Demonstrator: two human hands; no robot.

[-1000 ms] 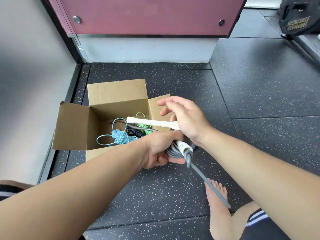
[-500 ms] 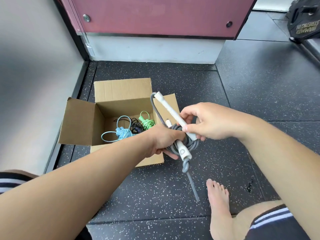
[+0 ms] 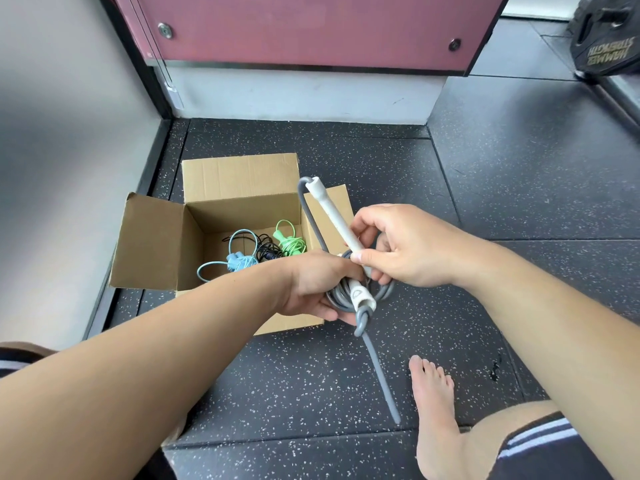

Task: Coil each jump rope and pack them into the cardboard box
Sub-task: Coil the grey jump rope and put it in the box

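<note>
Coiled in a bundle and held in the air just right of the box [image 3: 239, 181]: the grey rope [image 3: 341, 299]. Gripped by the left hand [image 3: 311, 289], fingers curled under and round the coil. Across the coil, a white handle [image 3: 360, 296] with its end cap toward the camera, a grey loop just below it, and a loose tail [image 3: 377, 368] hanging toward the floor [image 3: 277, 393]. Pinched at its lower end by the right hand [image 3: 408, 251], thumb and fingers closed round it: a second handle [image 3: 330, 213], tilted up and left over the box's right flap, cord leaving its top and bending back down to the coil.

In the open box, lying together on the bottom: a blue rope [image 3: 239, 261], a black rope [image 3: 268, 252], a green rope [image 3: 291, 244]. Flaps spread, box on dark speckled floor beside a grey wall [image 3: 69, 133].

At lower right, a bare foot [image 3: 433, 410] near the tail's tip. Beyond the box, a red panel [image 3: 311, 26]; at upper right, a black weight plate [image 3: 606, 39].
</note>
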